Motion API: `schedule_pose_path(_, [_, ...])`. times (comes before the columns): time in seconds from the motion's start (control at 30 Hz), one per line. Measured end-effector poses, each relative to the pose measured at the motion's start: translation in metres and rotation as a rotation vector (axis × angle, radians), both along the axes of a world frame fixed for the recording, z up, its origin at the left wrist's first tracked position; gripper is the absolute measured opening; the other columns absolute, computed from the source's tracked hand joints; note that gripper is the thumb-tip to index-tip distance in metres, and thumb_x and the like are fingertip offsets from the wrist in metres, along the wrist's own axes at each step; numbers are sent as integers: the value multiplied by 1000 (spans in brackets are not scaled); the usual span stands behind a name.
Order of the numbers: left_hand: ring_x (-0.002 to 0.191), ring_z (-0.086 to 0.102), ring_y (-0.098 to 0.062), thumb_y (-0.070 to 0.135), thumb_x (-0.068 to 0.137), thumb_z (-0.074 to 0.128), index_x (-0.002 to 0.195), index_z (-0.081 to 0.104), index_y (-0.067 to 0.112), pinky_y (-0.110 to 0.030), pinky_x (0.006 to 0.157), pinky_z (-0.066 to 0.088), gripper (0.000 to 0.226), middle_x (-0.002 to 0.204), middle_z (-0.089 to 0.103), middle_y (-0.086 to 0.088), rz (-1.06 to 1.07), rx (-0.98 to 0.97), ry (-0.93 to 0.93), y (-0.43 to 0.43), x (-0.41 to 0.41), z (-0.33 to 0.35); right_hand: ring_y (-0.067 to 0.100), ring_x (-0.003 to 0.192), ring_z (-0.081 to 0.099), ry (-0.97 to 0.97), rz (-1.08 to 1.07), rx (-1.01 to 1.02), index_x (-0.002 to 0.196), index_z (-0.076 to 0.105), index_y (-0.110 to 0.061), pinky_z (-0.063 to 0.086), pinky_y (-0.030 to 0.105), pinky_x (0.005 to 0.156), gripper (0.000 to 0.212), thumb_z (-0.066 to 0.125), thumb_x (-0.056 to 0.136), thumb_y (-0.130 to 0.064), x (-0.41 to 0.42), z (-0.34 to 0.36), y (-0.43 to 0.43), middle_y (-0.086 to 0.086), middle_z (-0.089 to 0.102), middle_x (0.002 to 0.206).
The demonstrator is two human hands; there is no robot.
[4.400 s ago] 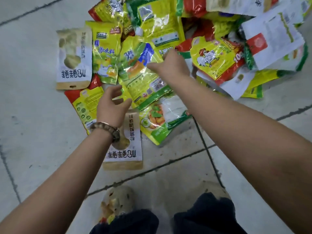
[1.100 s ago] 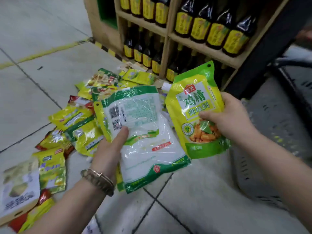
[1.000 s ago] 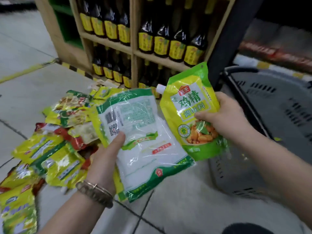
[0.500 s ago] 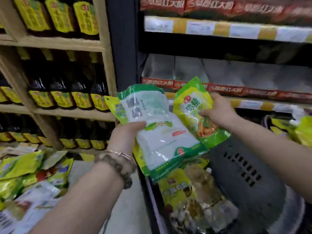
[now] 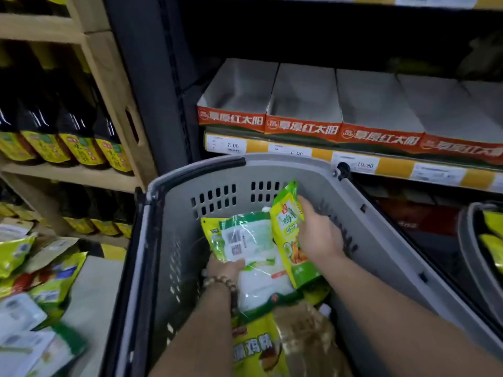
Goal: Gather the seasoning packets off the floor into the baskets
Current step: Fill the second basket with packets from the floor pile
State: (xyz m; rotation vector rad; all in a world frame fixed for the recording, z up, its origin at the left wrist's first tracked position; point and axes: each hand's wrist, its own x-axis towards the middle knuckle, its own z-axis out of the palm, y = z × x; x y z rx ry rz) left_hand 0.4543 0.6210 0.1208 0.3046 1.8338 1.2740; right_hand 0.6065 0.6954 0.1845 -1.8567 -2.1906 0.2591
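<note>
Presently, head view, sole entry. Item one: grey basket (image 5: 196, 165), filling the frame from centre to 6 o'clock. Item two: left hand (image 5: 224, 268), inside the basket, thumb over and fingers under the lower edge of a white-and-green packet (image 5: 253, 257), pinching it; a bead bracelet (image 5: 221, 281) sits on that wrist. Item three: right hand (image 5: 318, 235), at 3 o'clock of the left, fingers curled round a yellow-green packet (image 5: 290, 229) that stands nearly upright and overlaps the white one. Both packets are below the rim and not yet released. Item four: lodged in the basket toward 6 o'clock, a yellow packet (image 5: 255, 346) and a tan packet (image 5: 307, 333). Item five: second basket (image 5: 466, 240) at the frame's 3 o'clock, with yellow packets showing inside. Item six: loose packets (image 5: 32, 281) heaped on the floor at 8 o'clock, outstanding. Background: dark bottles (image 5: 76, 131) at 10 o'clock, orange display trays (image 5: 299, 126) at 1 o'clock. Assessment: partly done. This pair needs letting go, and the floor heap looks like several more trips.
</note>
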Motion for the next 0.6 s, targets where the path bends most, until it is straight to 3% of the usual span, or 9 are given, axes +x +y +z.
schedule_pose_path(0.13, [107, 59, -30, 10, 78, 74, 117, 54, -1, -33, 86, 44, 45, 118, 62, -17, -15, -98, 171, -2, -6, -27, 34, 96, 63, 100, -66, -10, 149, 15, -35, 46, 37, 69, 66, 46, 94, -16, 7, -40, -3, 15, 65, 111])
schedule_pose_path(0.17, [107, 59, -31, 17, 78, 75, 116, 53, 1, -34, 87, 45, 46, 117, 63, -16, -33, -150, 247, -2, -6, -30, 33, 105, 60, 84, -57, -33, 151, 11, -27, 45, 36, 73, 67, 46, 95, -17, 8, -51, -6, 15, 59, 123])
schedule_pose_path(0.23, [110, 57, -33, 30, 77, 75, 119, 48, 4, -40, 90, 47, 57, 121, 59, -17, -61, -248, 381, -2, -5, -34, 30, 130, 42, -55, 41, -84, 151, 2, -9, 41, 36, 95, 73, 48, 95, -20, 6, -73, -14, 15, 31, 151])
schedule_pose_path(0.27, [115, 53, -34, 33, 76, 75, 127, 42, 4, -43, 92, 45, 66, 128, 53, -17, -69, -274, 439, -1, -4, -34, 32, 136, 35, -130, 82, -40, 149, 6, 0, 37, 36, 104, 79, 56, 92, -23, 6, -83, -16, 17, 19, 155])
schedule_pose_path(0.3, [122, 47, -35, 34, 77, 74, 136, 33, 5, -45, 95, 43, 77, 137, 43, -17, -75, -282, 503, -1, -1, -30, 35, 135, 37, -175, 114, 29, 145, 20, 7, 36, 38, 107, 84, 68, 84, -25, 6, -90, -14, 22, 20, 154])
schedule_pose_path(0.37, [135, 29, -34, 34, 81, 69, 146, 16, 8, -45, 106, 33, 88, 150, 20, -16, -116, -289, 766, -6, 3, -24, 41, 125, 48, -257, 187, 100, 128, 53, 7, 34, 46, 107, 76, 81, 67, -30, 6, -100, -14, 30, 40, 141])
schedule_pose_path(0.47, [145, -1, -25, 40, 95, 45, 150, 2, 16, -40, 116, 0, 73, 157, -6, -8, -529, -266, 1246, -19, 17, -23, 41, 128, 45, -389, 360, 68, 123, 61, -6, 12, 49, 110, 59, 51, 80, -45, 17, -112, -24, 26, 46, 138])
schedule_pose_path(0.53, [145, -13, -22, 39, 99, 25, 150, -4, 21, -40, 115, -8, 61, 157, -16, -5, -772, -267, 1283, -25, 28, -29, 38, 126, 49, -457, 401, -56, 125, 61, -11, 4, 48, 110, 63, 34, 82, -49, 22, -122, -30, 21, 49, 137])
schedule_pose_path(0.6, [143, -20, -22, 38, 100, 14, 148, -12, 23, -41, 116, -8, 57, 155, -24, -5, -841, -320, 1259, -27, 31, -40, 37, 132, 42, -447, 413, -67, 137, 49, -15, -4, 48, 110, 69, 25, 84, -51, 21, -124, -30, 19, 36, 146])
